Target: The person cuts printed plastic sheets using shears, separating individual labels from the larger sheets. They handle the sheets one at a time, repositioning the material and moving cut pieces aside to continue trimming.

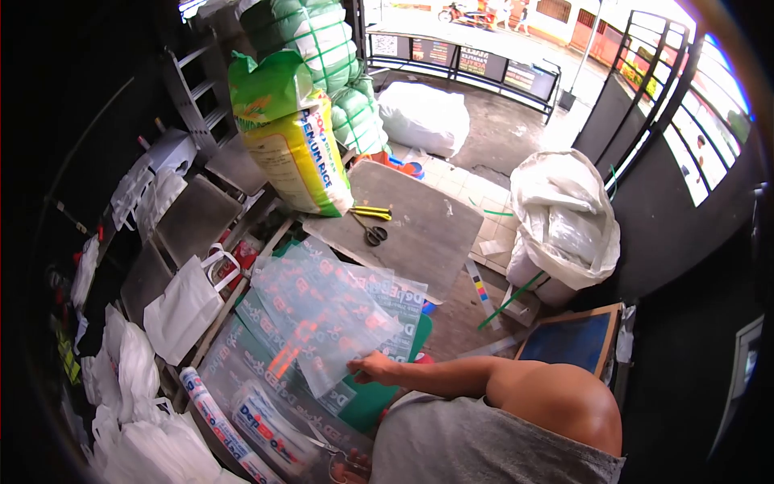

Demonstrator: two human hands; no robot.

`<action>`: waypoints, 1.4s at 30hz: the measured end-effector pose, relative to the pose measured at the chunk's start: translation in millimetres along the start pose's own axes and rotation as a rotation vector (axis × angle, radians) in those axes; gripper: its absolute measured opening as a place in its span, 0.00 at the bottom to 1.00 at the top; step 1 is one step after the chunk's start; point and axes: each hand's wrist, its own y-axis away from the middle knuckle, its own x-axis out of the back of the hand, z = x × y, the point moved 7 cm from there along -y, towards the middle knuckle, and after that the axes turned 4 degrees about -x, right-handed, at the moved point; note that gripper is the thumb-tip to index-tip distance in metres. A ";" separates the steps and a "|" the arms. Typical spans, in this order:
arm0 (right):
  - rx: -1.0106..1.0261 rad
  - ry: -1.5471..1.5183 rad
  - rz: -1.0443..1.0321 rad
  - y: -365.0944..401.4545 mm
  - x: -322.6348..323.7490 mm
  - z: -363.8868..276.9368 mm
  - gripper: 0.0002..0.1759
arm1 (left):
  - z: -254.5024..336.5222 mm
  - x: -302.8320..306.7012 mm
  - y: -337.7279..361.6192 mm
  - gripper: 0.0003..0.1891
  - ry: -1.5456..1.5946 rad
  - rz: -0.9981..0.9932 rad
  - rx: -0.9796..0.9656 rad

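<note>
green sacks [318, 48]: strapped bales stacked high at the far left, the biggest things here.
open white sack [564, 218]: at the right, its top gaping and stuffed with clear plastic.
bench [427, 234]: a low grey slab in the middle of the scene, tilted in the view, between the rice sack and the open white sack.
closed white sack [423, 117]: lies on the floor far behind the bench, well apart from it.
rice sack [298, 145]: yellow and green, standing at the far left corner of the bench, just in front of the green sacks.
clear printed bags [322, 310]: a fanned pile with orange and white print, just near of the bench, lying partly on the green mat.
carrier bags [184, 306]: white with loop handles, just left of the clear printed bags.
blue board [571, 340]: wood-framed, on the floor at the near right.
green mat [367, 399]: shows under the near right side of the pile.
film roll [214, 419]: printed plastic on a roll, near left, beside more printed sheets.
right hand [375, 367]: reaches across from the right, fingers curled and pinching the near right corner of the clear printed bags.
left hand [355, 469]: only fingers show at the near edge, at the near scissors; I cannot tell how it grips. The two hands are apart.
near scissors [326, 444]: blades point far and left over the printed sheets.
bench scissors [373, 234]: lying flat on the left part of the bench.
yellow tool [371, 212]: yellow-handled, just far of the bench scissors.
</note>
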 end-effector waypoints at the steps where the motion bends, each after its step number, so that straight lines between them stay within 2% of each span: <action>1: 0.001 -0.004 -0.021 0.6 -1.6 1.2 0.19 | -1.8 -0.7 1.6 0.32 -0.028 -0.006 -0.016; 8: -0.021 0.002 -0.003 2.5 -1.6 11.3 0.21 | -21.7 8.5 8.3 0.32 -0.145 -0.019 -0.101; 17: -0.021 -0.063 0.004 -6.6 6.9 35.9 0.20 | -16.3 -22.0 16.2 0.35 0.033 -0.061 0.001; 19: -0.017 -0.179 0.007 -12.8 6.5 43.7 0.17 | -17.0 -27.0 16.3 0.35 0.068 -0.067 0.017; 23: -0.081 -0.202 0.021 -15.4 6.4 56.0 0.15 | -18.2 -40.5 16.1 0.36 0.126 -0.077 0.051; 29: -0.054 -0.268 0.059 -28.0 10.6 68.5 0.14 | -14.7 -67.0 2.9 0.28 0.349 0.009 0.018; 30: -0.039 -0.324 0.086 -25.1 11.8 67.6 0.13 | -24.9 -64.4 -1.6 0.33 0.379 0.026 0.072; 31: 0.003 -0.324 0.012 -28.7 12.2 68.4 0.11 | -35.0 -63.3 -1.3 0.40 0.419 0.066 0.122; 33: -0.016 -0.358 -0.064 -26.9 10.7 67.5 0.12 | -33.6 -74.0 2.7 0.39 0.478 0.059 0.134; 35: -0.028 -0.321 -0.082 -34.9 9.4 66.0 0.10 | -28.6 -72.2 -4.0 0.40 0.318 0.013 0.050; 36: -0.016 -0.306 -0.100 -38.9 13.2 70.8 0.09 | -40.5 -65.7 -5.2 0.40 0.131 -0.034 -0.085; 37: -0.049 -0.353 -0.110 -35.9 8.8 72.2 0.09 | -46.4 -68.9 -8.5 0.40 0.286 -0.080 -0.042; 38: -0.066 -0.412 -0.094 -27.8 3.9 69.6 0.09 | -30.2 -73.4 -9.2 0.40 0.311 -0.053 -0.005; 39: -0.070 -0.411 -0.095 -25.2 -0.4 71.1 0.09 | -32.0 -76.0 -13.5 0.41 0.332 -0.026 -0.033; 40: -0.056 -0.412 -0.091 -25.0 -0.5 65.8 0.09 | -24.0 -80.6 -18.4 0.38 0.290 -0.036 -0.091; 42: -0.001 -0.288 -0.055 -19.5 -1.8 56.4 0.07 | -4.8 -88.8 -22.5 0.38 0.269 -0.048 0.062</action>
